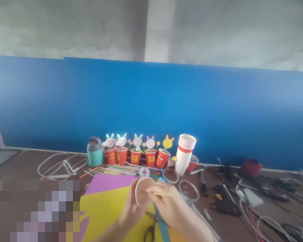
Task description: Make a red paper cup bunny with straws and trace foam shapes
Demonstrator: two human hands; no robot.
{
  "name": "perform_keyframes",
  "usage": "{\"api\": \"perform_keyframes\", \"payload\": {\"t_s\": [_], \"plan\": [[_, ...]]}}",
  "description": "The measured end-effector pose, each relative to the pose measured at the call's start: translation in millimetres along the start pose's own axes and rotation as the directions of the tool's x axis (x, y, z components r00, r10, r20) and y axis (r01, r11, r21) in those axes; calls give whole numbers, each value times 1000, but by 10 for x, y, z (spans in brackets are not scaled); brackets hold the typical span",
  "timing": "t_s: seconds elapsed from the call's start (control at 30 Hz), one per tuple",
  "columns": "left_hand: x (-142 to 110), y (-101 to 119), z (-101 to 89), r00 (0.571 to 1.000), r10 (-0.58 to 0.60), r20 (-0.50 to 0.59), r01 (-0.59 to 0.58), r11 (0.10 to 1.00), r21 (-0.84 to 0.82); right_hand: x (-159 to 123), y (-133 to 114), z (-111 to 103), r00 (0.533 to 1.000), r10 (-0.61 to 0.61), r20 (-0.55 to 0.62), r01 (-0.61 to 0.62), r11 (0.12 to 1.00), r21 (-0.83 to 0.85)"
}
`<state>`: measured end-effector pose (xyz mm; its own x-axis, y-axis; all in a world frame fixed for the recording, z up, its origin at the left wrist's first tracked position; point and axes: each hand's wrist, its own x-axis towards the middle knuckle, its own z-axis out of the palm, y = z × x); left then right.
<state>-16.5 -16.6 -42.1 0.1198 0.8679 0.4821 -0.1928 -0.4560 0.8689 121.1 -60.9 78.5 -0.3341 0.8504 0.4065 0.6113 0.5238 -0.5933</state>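
My left hand (130,211) is wrapped round a paper cup (143,191) whose white open mouth faces me. My right hand (166,201) pinches a thin yellow stick (164,194) across the cup's rim. Both hands hover over yellow paper (103,211) and purple paper (108,183) on the table. Scissors (151,225) and a blue strip (163,228) lie under my right wrist.
Along the blue wall stand several red cups with paper bunny figures (137,151), a teal container (95,152) and a stack of white cups (184,153). Straws (121,169), a tape roll (144,172), white cables (60,164), a glue gun (224,201) and dark wires (262,191) litter the brown table.
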Motion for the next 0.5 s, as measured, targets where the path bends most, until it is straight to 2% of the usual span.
{"api": "perform_keyframes", "payload": {"t_s": [0.2, 0.33, 0.5], "plan": [[16, -41, -51, 992, 120, -30, -115, 984, 133, -22, 33, -110, 998, 32, -61, -34, 999, -32], [11, -28, -62, 995, 101, -21, -96, 980, 172, -9, -63, -140, 998, 61, -19, -61, 998, -9], [7, -18, -48, 998, 60, -27, -56, 990, 128, -32, -99, -99, 996, 83, -34, -85, 995, -53]]}}
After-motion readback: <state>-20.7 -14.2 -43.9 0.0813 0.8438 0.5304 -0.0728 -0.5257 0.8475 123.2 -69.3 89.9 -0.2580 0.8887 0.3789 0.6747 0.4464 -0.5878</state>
